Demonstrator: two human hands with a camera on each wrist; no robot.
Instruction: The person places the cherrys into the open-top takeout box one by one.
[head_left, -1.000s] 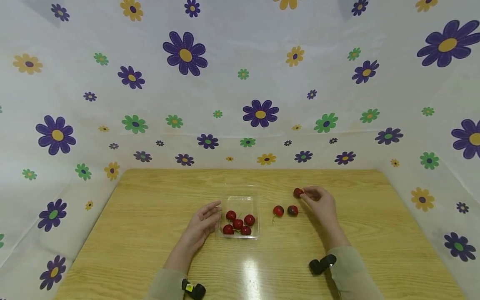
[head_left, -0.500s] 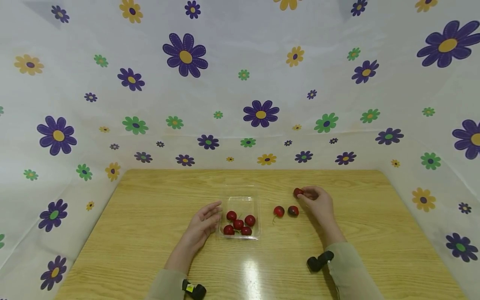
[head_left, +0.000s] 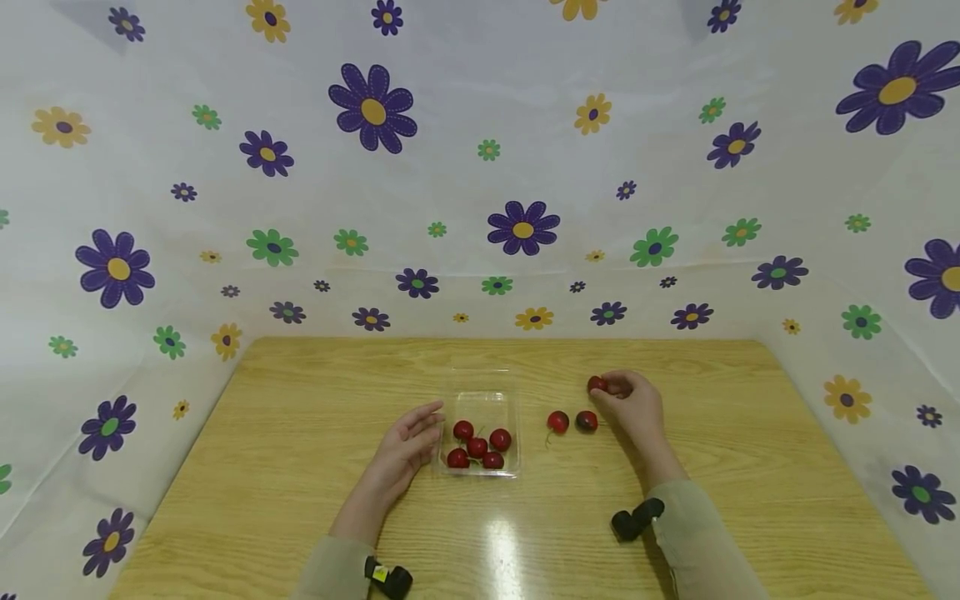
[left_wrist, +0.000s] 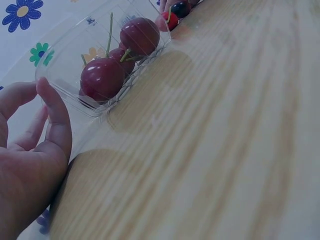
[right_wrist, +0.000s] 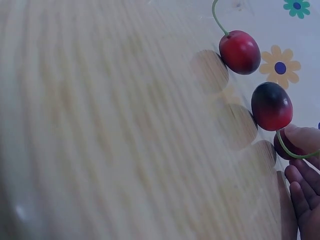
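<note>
A clear plastic box (head_left: 480,400) stands mid-table with several dark red cherries (head_left: 477,448) inside it. At its left side is my left hand (head_left: 403,446), fingers loosely bent, the fingertips touching or nearly touching the wall in the left wrist view. To the right of the box, my right hand (head_left: 633,408) pinches a cherry (head_left: 596,383) between thumb and fingers, at table level. This cherry is partly covered by the thumb in the right wrist view. Two more cherries lie nearby: a red one with a green stem (head_left: 557,422) and a darker one (head_left: 587,422).
The wooden table (head_left: 315,383) is bounded at the back and sides by a white flowered cloth (head_left: 450,183). Black wrist cameras (head_left: 636,520) sit at both sleeves. A bright light reflection falls on the table in front of the box.
The right hand and forearm have shifted slightly to the left, still at the same cherry. The left hand, the box and the loose cherries stay where they were.
</note>
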